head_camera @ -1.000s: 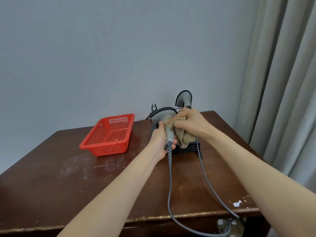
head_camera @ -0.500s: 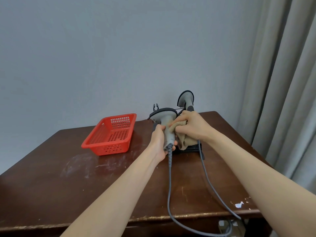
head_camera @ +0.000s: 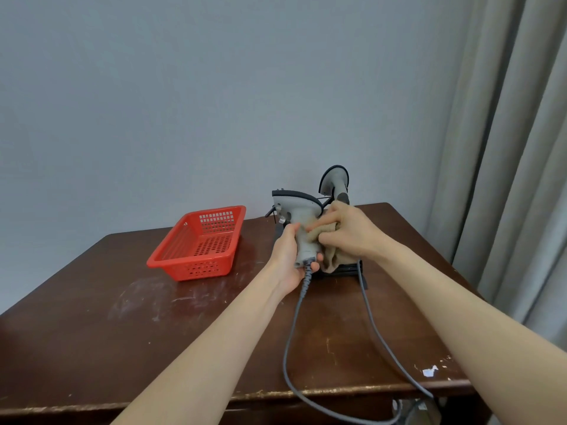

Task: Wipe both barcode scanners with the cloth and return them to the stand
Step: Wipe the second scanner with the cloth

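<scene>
My left hand (head_camera: 288, 259) grips the handle of a grey barcode scanner (head_camera: 296, 214), held upright above the table with its head pointing left. A tan cloth (head_camera: 329, 254) is bunched in my right hand (head_camera: 349, 233) and pressed against the right side of that handle. Behind them the second grey scanner (head_camera: 334, 179) sits upright in the black stand (head_camera: 343, 269), whose base is mostly hidden by the hands and cloth. Grey cables (head_camera: 291, 332) run from both scanners over the table's front edge.
A red perforated plastic basket (head_camera: 199, 243) stands to the left of the scanners on the dark wooden table (head_camera: 122, 332). A grey wall is behind the table and grey curtains (head_camera: 506, 148) hang at the right.
The held scanner has turned so that its head now points left, showing its side. My right hand with the cloth has slid a little down the handle.
</scene>
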Demonstrator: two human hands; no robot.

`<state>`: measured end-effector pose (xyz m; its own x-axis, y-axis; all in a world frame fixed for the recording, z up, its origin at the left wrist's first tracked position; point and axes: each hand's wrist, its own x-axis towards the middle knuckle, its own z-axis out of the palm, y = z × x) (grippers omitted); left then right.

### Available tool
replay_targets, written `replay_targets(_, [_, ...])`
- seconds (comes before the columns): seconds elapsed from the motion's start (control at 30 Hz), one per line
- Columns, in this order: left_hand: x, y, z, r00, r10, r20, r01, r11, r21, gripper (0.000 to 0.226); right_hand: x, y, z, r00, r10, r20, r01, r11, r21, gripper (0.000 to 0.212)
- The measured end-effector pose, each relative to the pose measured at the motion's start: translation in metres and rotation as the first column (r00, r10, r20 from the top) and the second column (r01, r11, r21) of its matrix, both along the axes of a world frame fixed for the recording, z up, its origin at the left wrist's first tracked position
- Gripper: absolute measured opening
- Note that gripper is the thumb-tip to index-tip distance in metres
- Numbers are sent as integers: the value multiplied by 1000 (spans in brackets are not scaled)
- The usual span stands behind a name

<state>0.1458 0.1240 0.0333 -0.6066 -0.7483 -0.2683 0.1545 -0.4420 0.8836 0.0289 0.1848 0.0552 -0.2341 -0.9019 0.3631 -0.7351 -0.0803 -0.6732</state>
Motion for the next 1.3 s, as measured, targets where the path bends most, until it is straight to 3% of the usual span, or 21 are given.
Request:
replay_targets(0.1, [0,1,-3,1000,-7,-2,7,1000,-28,47,5,-1,-3,999,32,-43,-31,999,29,41])
replay_targets(0.37, [0,10,-5,998,-45,-46,44,999,-31,56,-6,-15,-3,961,-259,-93,252,964,-80,24])
replay_targets(0.47, [1,4,-4,999,-21,-37,20,999,-45,61,-5,-8,-7,991,-131,27,133,989,-61,18])
replay_targets(0.6, [6,-3,-9,1000,-16,-16,15,998,-69,64,-5,0,-6,998,33,45,-38,992,119,19])
replay_targets(0.8, [6,0,-7,999,-19,-31,17,997,-69,65,-14,-16,-3,934,-312,174,333,937,-106,12])
replay_targets(0.97, [-1,10,-7,997,-48,57,55,990,-130,67,1,-20,-7,928,-359,104,370,923,-111,13])
replay_targets(1.23, [-1,10,-12,989,-12,145,46,971,-236,71,8,-10,-1,985,-159,-75,160,987,14,23])
replay_targets(1.3, [-2,12,-13,988,-23,150,57,972,-228,71,6,-11,1,980,-173,-101,176,984,24,24])
